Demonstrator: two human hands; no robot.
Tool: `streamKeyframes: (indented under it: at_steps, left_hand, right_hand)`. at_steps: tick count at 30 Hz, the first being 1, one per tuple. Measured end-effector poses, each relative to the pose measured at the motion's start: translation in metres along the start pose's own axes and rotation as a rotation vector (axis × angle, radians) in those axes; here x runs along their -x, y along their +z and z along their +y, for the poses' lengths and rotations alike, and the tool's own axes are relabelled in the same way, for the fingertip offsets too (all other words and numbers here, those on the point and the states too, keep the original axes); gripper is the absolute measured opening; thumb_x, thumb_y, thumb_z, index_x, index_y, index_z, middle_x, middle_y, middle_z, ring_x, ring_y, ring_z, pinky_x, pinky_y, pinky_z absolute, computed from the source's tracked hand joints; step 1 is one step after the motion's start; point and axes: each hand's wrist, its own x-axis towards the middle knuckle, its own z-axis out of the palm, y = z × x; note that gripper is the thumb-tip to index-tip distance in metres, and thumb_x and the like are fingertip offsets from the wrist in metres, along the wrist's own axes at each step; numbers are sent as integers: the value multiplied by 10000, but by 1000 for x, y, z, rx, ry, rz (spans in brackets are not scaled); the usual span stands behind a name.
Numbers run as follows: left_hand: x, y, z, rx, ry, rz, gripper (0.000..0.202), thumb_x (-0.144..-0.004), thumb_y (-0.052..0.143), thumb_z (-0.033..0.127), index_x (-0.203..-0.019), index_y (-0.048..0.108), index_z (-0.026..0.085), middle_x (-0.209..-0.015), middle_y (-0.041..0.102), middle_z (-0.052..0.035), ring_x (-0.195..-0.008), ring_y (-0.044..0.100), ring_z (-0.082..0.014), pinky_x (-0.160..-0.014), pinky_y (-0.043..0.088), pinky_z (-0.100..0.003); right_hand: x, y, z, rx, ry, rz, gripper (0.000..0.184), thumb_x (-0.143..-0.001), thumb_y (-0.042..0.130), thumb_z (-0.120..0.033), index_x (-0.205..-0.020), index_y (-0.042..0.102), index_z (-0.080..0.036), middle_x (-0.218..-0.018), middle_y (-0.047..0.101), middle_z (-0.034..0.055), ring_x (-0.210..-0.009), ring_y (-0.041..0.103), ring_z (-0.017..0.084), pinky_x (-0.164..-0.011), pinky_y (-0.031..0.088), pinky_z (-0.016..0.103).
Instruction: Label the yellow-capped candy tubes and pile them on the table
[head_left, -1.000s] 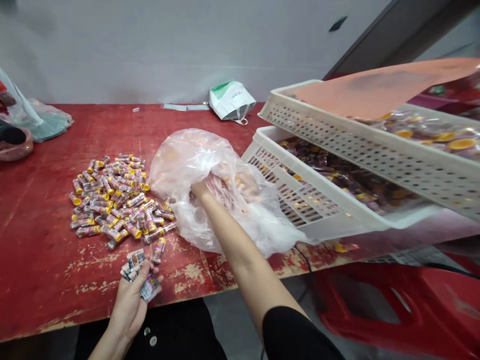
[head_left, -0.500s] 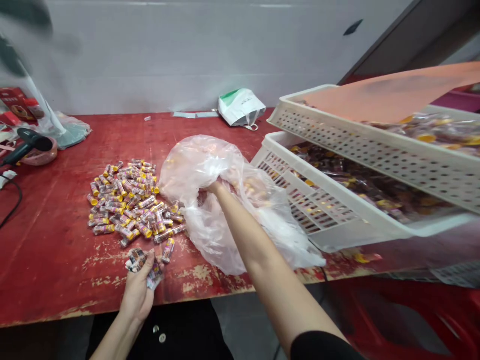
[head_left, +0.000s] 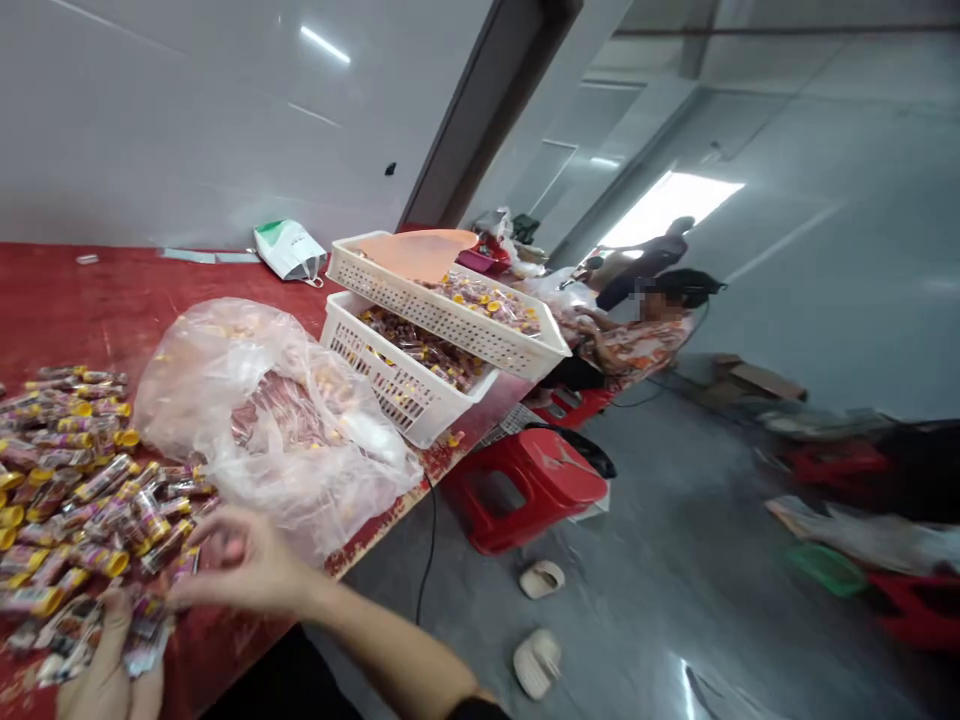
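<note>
My left hand (head_left: 112,655) is at the lower left, closed round a bunch of small printed plastic wrappers (head_left: 71,640). Just right of it is my right hand (head_left: 251,565), slightly blurred, its fingers curled and thumb apart, with nothing visible between them. Beyond both hands lies a pile of small clear tubes with yellow caps (head_left: 97,480). A big translucent plastic bag (head_left: 217,350) sits to the pile's right, its mouth open on a reddish-brown content that I cannot make out clearly.
Two white crates, upper (head_left: 450,315) on lower (head_left: 420,400), hold more wrapped yellow-capped pieces. An orange sheet (head_left: 420,252) partly covers the upper one. A red stool (head_left: 532,480) and slippers (head_left: 536,660) are on the floor. Other people (head_left: 645,330) sit farther back.
My right hand has come out of the plastic bag and over beside my left hand. The view has swung right, showing the floor and other people. My left hand still grips the wrappers.
</note>
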Motion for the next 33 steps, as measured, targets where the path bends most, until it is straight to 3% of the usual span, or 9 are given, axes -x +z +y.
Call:
streamKeyframes:
  at_steps: [4,9,12,15,21,24,28,30,33]
  left_hand:
    - [24,21,8,172,-1,79,183,-667,807,202,-793,676,230,-920,734,34,-1069,630,-166,-872,524,-214]
    - [33,18,6,329,6,14,357,-576,869,162,-894,706,181,-896,739,-19,-865,683,-171,-783,553,-284]
    - [30,6,8,353,97,127,382,-554,880,154,-898,715,172,-847,729,-2,-750,664,-118,-702,528,-225]
    - [34,-1,12,384,97,110,349,-601,868,235,-903,714,153,-785,705,3,-664,633,-93,-647,514,-212]
    - [35,5,9,372,45,96,401,-584,870,150,-952,711,173,-950,738,-34,-785,676,-130,-673,523,-219]
    - [31,8,9,415,111,165,377,-625,845,127,-973,712,188,-1006,738,-30,-868,680,-137,-782,536,-248]
    - [30,8,12,399,54,234,332,-679,813,134,-991,710,178,-1016,741,-59,-893,687,-169,-810,554,-300]
    - [31,7,12,386,40,236,324,-683,810,134,-989,710,169,-1010,742,-69,-896,690,-181,-811,556,-310]
    - [32,8,12,390,64,235,348,-668,821,132,-995,708,170,-998,742,-59,-905,687,-171,-839,541,-296]
  right_hand:
    - [43,41,22,-132,28,64,349,-629,820,-499,-742,686,-197,-722,651,-2,-684,605,145,-632,497,248]
    - [37,38,21,-288,226,59,275,-697,778,-386,-853,663,-191,-653,601,-49,-529,515,82,-544,462,201]
    - [31,41,28,-246,215,50,290,-689,781,-394,-865,683,-186,-555,504,-72,-455,411,68,-486,414,204]
    - [34,46,29,-175,156,79,271,-696,772,-418,-811,703,-182,-573,516,-45,-502,441,88,-512,423,221]
    - [39,47,22,-87,68,-51,243,-816,681,-405,-757,688,-169,-637,569,-5,-590,509,118,-580,442,238]
    - [47,39,17,-132,102,-101,274,-909,563,-439,-994,659,-198,-692,561,-13,-594,514,119,-572,458,234]
    - [65,23,7,87,-61,-173,394,-985,435,-308,-1374,470,-259,-1081,568,70,-971,580,182,-871,513,322]
    - [73,18,4,229,-197,-217,457,-971,452,-222,-1425,421,-254,-1175,520,95,-1095,539,203,-991,462,361]
    - [78,17,6,298,-342,-203,424,-931,510,-137,-1341,459,-229,-1115,542,92,-1052,554,203,-942,487,350]
